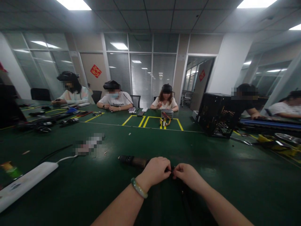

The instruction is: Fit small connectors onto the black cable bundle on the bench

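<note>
My left hand [156, 169] and my right hand [187, 175] meet just above the green table, fingertips almost touching. Both are closed in a pinch around something small and dark, too hidden by the fingers to name. A dark, elongated tool-like object [138, 162] with a brownish middle and a small light tip lies across the table. Its right end disappears behind my left hand, so I cannot tell whether it joins what the fingers hold. Below my right hand, a thin dark strip, perhaps a cable [182, 192], runs toward me.
A white power strip [30, 182] with a cord lies at the left, beside a green and orange spool [11, 171]. A black computer case [215, 114] stands at the back right. Dark parts [43, 122] clutter the far left. Several people sit around the table.
</note>
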Motion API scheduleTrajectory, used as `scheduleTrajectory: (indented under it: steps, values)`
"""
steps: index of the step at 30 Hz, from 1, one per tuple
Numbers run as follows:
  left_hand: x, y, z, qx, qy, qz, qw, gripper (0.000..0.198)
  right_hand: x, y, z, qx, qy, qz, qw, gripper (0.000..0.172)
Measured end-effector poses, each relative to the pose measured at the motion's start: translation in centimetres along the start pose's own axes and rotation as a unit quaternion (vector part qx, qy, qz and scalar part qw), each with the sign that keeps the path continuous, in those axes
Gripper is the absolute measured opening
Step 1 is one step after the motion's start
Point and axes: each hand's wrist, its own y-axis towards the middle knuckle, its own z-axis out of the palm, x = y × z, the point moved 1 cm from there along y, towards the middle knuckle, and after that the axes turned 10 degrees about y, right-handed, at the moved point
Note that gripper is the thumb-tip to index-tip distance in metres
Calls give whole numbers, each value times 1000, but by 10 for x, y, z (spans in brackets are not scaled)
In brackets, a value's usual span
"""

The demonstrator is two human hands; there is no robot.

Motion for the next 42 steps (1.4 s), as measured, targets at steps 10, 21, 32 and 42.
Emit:
scheduleTrajectory:
  steps: [10, 21, 32, 42]
  values:
    - [1, -2, -2, 4, 13, 15, 1000, 12, 5, -2, 3, -15, -15, -47, 999, 12]
    - [4, -4, -6, 11, 16, -21, 1000, 14, 2, -1, 2, -5, 12, -41, 999, 14]
    - [4, -5, -5, 4, -16, 9, 1000, 10, -3, 1, 3, 1, 13, -38, 999, 14]
    - [5, -5, -3, -1, -13, 8, 1000, 12, 5, -1, 3, -18, -15, -44, 999, 14]
